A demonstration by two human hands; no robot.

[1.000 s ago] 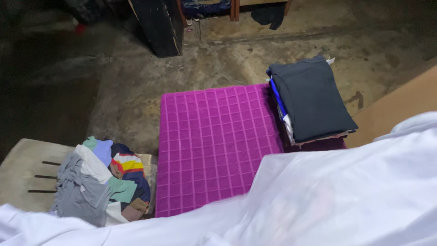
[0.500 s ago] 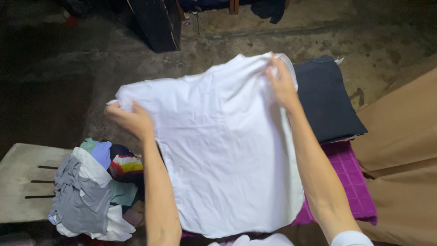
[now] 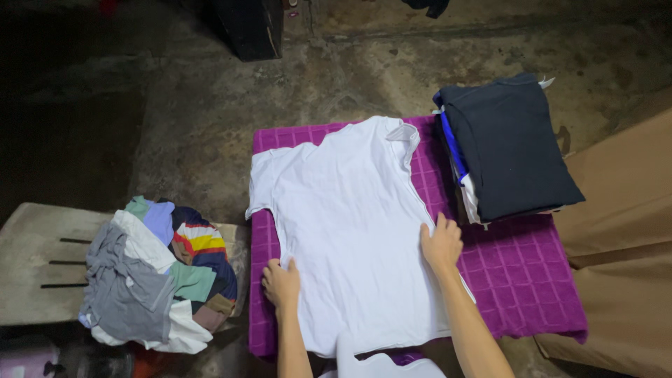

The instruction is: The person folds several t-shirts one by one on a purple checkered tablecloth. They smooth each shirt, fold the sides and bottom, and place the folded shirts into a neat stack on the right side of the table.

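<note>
white shirt: your white t-shirt (image 3: 350, 224) is lying flat on the purple quilted mat (image 3: 518, 273), collar toward the mat's far edge, hem hanging a bit over the near edge. It covers most of the mat's left half, and one sleeve sticks out past the left edge.

left hand: your left hand (image 3: 281, 282) is pressed down on the shirt's left side seam, close to the mat's near-left corner. Grip is loosely curled, knuckles up, resting on the fabric. Can't tell if it's actually pinching any cloth.

right hand: your right hand (image 3: 441, 243) sits flat on the shirt's right side seam, about halfway along the mat. Fingers are stretched out and a little spread, palm down, not pinching anything.

folded stack: a pile of folded clothes (image 3: 507, 150) with a dark navy piece on top sits on the mat's far-right corner, blue and white edges peeking out on its left side. It's just beside the shirt's shoulder, not touching your hand.

loose pile: an unfolded heap of clothes (image 3: 157, 276) (grey, white, striped, mint) sits on a pale slab (image 3: 35, 252) off the mat's left edge, near your left hand but apart from it.

floor: rough concrete floor (image 3: 210, 119) all around the mat, pretty dark.

right side: tan brown cloth (image 3: 623, 252) runs along the mat's right edge.
</note>
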